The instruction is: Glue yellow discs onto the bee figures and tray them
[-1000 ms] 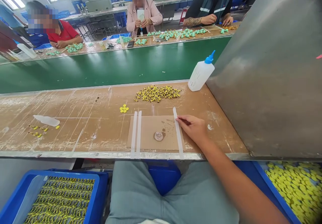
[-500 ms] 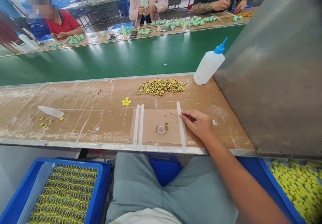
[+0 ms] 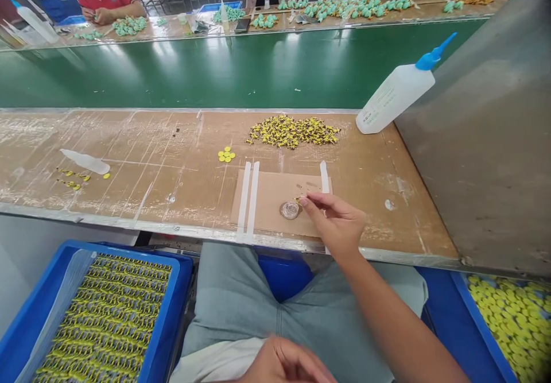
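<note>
Between the thumb and forefinger of my right hand (image 3: 338, 222) is a small yellow-and-dark piece (image 3: 298, 199). It is at the right rim of a small round dish (image 3: 290, 210) of clear, shiny stuff. The dish sits on a cardboard sheet (image 3: 275, 190) fixed down with white tape strips. My left hand (image 3: 286, 363) is low in front of my lap, blurred and cut off by the bottom edge, so its grip does not show. Beyond the cardboard lies a heap of similar yellow-and-dark pieces (image 3: 293, 131). Several yellow discs (image 3: 226, 154) are grouped to its left.
A white bottle with a blue nozzle (image 3: 396, 99) leans by the metal panel (image 3: 491, 159) at right. Blue trays hold assembled pieces (image 3: 103, 320) at lower left and yellow discs (image 3: 512, 320) at lower right. Across the green belt (image 3: 206, 73), people handle green pieces.
My right hand has moved left from the tape strip to the dish, and a small piece now shows in its fingertips. My left hand has come into view at the bottom. The view has tilted down.
</note>
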A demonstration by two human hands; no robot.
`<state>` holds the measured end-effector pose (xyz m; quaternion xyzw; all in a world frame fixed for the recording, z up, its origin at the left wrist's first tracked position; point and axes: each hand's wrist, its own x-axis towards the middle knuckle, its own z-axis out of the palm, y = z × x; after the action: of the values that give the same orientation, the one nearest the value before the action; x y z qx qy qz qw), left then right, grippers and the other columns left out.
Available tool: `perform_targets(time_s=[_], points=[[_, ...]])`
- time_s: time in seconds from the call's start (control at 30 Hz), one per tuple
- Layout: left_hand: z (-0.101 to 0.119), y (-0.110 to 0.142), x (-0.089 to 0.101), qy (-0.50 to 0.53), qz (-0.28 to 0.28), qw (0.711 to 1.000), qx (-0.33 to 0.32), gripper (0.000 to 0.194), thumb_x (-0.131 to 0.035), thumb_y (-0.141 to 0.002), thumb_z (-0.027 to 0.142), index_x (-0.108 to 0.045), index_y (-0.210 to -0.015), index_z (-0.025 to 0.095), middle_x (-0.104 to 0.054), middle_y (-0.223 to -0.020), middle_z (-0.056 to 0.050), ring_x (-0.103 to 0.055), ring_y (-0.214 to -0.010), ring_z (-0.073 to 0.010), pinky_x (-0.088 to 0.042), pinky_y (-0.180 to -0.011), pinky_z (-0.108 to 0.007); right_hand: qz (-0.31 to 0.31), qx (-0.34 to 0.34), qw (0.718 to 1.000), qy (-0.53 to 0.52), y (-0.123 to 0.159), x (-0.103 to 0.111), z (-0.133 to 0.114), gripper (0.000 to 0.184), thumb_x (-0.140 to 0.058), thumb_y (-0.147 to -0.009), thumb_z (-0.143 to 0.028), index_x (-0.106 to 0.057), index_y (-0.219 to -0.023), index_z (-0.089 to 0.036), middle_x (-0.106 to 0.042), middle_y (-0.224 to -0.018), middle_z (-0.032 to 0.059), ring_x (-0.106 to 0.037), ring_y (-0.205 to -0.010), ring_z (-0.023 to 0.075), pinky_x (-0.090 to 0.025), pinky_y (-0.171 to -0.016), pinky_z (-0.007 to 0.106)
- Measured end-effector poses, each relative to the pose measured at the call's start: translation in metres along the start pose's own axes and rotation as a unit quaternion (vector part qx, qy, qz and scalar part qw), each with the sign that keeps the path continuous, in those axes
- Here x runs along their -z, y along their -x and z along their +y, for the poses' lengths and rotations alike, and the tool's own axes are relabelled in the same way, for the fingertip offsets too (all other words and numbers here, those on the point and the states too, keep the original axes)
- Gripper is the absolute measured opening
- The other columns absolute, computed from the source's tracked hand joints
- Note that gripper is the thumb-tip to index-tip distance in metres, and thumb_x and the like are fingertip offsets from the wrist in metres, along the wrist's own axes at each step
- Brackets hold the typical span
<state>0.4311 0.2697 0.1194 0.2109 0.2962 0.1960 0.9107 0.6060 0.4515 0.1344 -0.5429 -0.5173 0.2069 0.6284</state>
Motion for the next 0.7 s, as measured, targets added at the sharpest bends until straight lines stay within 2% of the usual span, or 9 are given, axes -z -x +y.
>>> perform_targets(time_s=[0.1, 0.2, 0.33, 0.47, 0.53, 0.6, 0.7], points=[[0.024, -0.009, 0.002, 0.066, 0.092, 0.99, -0.078, 0.028, -0.093, -0.061, 0.043, -0.082, -0.077, 0.023, -0.078, -0.089, -0.008, -0.074, -0.072, -0.018, -0.056, -0.06, -0.025, -0.005, 0.052, 0.998, 0.028, 0.004, -0.005, 0.004, 0.007, -0.079, -0.087, -0.03, -0.079, -0.093, -0.026, -0.077, -0.091, 0.0042, -0.073, -0.082, 0.0237, -0.064, -0.076, 0.04], [0.061, -0.008, 0.005, 0.072, 0.156, 0.978, -0.121, 0.025, -0.095, -0.061, 0.029, -0.082, -0.082, 0.023, -0.078, -0.093, -0.008, -0.075, -0.077, -0.0154, -0.058, -0.068, -0.021, -0.026, 0.094, 0.994, 0.043, 0.006, -0.005, 0.006, 0.007, -0.075, -0.09, -0.026, -0.079, -0.096, -0.027, -0.076, -0.093, 0.004, -0.073, -0.081, 0.0234, -0.063, -0.075, 0.04], [0.103, -0.008, 0.019, 0.032, 0.183, 0.959, -0.213, 0.025, -0.092, -0.065, 0.025, -0.083, -0.088, 0.023, -0.078, -0.099, -0.007, -0.075, -0.079, -0.0158, -0.061, -0.071, -0.022, -0.042, 0.119, 0.99, 0.061, 0.007, -0.004, 0.004, 0.011, -0.074, -0.09, -0.024, -0.078, -0.099, -0.028, -0.076, -0.091, 0.0037, -0.072, -0.077, 0.0217, -0.062, -0.072, 0.038], [0.137, -0.024, 0.035, -0.013, 0.218, 0.914, -0.342, 0.025, -0.09, -0.069, 0.028, -0.082, -0.093, 0.025, -0.078, -0.098, -0.006, -0.075, -0.079, -0.0166, -0.063, -0.073, -0.025, -0.033, 0.105, 0.991, 0.071, 0.007, -0.004, 0.006, 0.009, -0.074, -0.091, -0.027, -0.078, -0.099, -0.027, -0.075, -0.092, 0.0048, -0.072, -0.078, 0.0222, -0.062, -0.072, 0.038], [0.152, -0.037, 0.043, -0.025, 0.231, 0.889, -0.394, 0.026, -0.089, -0.071, 0.03, -0.082, -0.095, 0.025, -0.079, -0.096, -0.005, -0.075, -0.08, -0.0165, -0.063, -0.075, -0.025, -0.033, 0.122, 0.99, 0.058, 0.006, -0.005, 0.007, 0.01, -0.075, -0.09, -0.023, -0.078, -0.099, -0.026, -0.075, -0.091, 0.0046, -0.072, -0.077, 0.0217, -0.062, -0.071, 0.037], [0.164, -0.05, 0.049, -0.025, 0.237, 0.871, -0.429, 0.026, -0.087, -0.074, 0.028, -0.081, -0.098, 0.024, -0.079, -0.096, -0.005, -0.075, -0.081, -0.0149, -0.062, -0.078, -0.024, -0.034, 0.147, 0.988, 0.043, 0.004, -0.006, 0.008, 0.013, -0.076, -0.088, -0.018, -0.078, -0.099, -0.025, -0.075, -0.09, 0.0041, -0.071, -0.077, 0.0212, -0.061, -0.07, 0.037], [0.172, -0.065, 0.057, -0.012, 0.236, 0.861, -0.451, 0.023, -0.085, -0.077, 0.025, -0.081, -0.1, 0.023, -0.078, -0.101, -0.005, -0.075, -0.084, -0.0128, -0.061, -0.083, -0.022, -0.033, 0.166, 0.985, 0.042, 0.003, -0.006, 0.008, 0.017, -0.076, -0.087, -0.014, -0.078, -0.1, -0.025, -0.075, -0.088, 0.0036, -0.071, -0.076, 0.021, -0.061, -0.07, 0.037]])
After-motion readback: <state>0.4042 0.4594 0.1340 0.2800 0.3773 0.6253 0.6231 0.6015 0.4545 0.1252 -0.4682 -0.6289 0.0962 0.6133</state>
